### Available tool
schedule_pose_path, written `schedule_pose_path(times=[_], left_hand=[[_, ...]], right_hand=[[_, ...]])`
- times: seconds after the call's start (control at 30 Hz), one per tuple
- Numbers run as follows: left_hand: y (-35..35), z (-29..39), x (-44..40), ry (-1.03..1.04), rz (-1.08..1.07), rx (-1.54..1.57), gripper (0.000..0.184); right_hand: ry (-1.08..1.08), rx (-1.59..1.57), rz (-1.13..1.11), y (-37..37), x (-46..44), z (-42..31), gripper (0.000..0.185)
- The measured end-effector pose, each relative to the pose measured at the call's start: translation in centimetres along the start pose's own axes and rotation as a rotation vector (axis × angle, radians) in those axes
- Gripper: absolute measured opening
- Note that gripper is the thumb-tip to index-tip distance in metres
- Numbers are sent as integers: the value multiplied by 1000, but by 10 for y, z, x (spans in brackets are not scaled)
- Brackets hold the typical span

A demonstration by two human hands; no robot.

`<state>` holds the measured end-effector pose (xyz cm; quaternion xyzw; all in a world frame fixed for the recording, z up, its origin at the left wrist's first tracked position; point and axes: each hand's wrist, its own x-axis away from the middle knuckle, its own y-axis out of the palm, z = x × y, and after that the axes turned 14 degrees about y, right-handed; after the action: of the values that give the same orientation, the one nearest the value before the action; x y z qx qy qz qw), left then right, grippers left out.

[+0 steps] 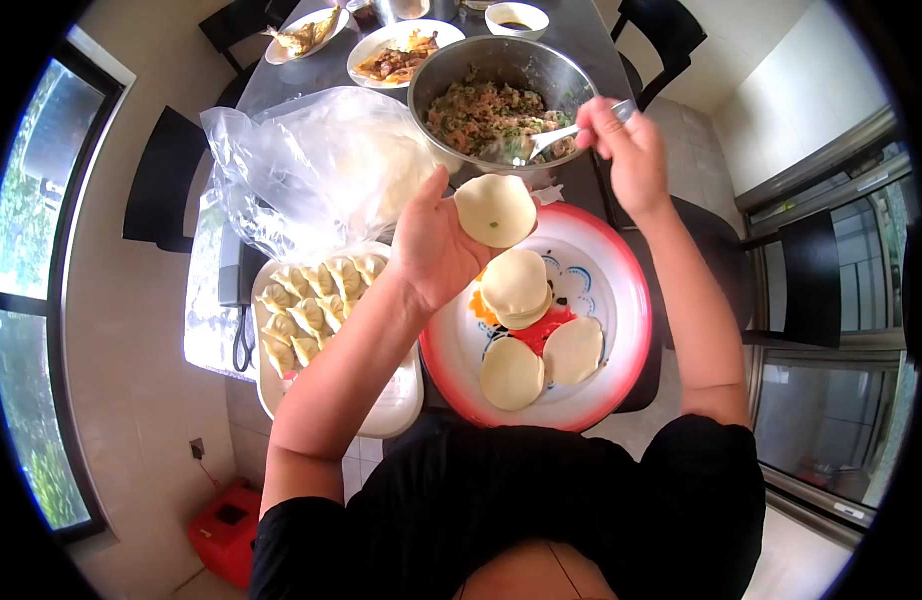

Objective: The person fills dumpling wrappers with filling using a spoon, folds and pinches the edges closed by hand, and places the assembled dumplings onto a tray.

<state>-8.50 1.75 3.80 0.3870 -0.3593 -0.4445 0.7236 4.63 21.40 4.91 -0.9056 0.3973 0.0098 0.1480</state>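
Observation:
A round dough wrapper (pixel 495 211) with a small green speck lies on my left hand (pixel 436 240), held palm up over the edge of the red-rimmed tray (pixel 636 300). My right hand (pixel 624 150) is closed around the handle of a white spoon (pixel 556 137), whose tip reaches into the chopped filling (pixel 481 112) in the metal bowl (pixel 428 75). Below my left hand, a stack of wrappers (pixel 516 285) sits on the tray, with two single wrappers, one at left (pixel 512 374) and one at right (pixel 573 351).
Several folded dumplings (pixel 308 316) stand in a white tray (pixel 401 405) at the left. Behind them is a clear plastic bag (pixel 311 150). Plates of food (pixel 396 55) and a small bowl of dark liquid (pixel 517 20) are at the far end. Black chairs (pixel 666 40) surround the table.

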Motion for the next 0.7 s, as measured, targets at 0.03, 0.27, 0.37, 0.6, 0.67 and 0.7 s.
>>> schedule_pose_path(times=[0.03, 0.27, 0.37, 0.6, 0.67, 0.7], left_hand=[[0, 0, 0, -1, -3, 1, 74], [-1, -2, 0, 1, -4, 0, 74], [-1, -2, 0, -1, 6, -4, 73], [-3, -1, 4, 2, 22, -10, 70], [-4, -1, 5, 8, 28, -16, 69], [-5, -1, 5, 13, 33, -16, 69]], right_hand=[[80, -22, -16, 4, -1, 10, 35], [21, 65, -27, 5, 1, 6, 34], [-103, -33, -98, 3, -12, 6, 33], [-408, 409, -356, -19, -22, -11, 31], [-407, 412, -416, -33, -24, -12, 28], [-404, 379, -373, -36, -24, -15, 26]])
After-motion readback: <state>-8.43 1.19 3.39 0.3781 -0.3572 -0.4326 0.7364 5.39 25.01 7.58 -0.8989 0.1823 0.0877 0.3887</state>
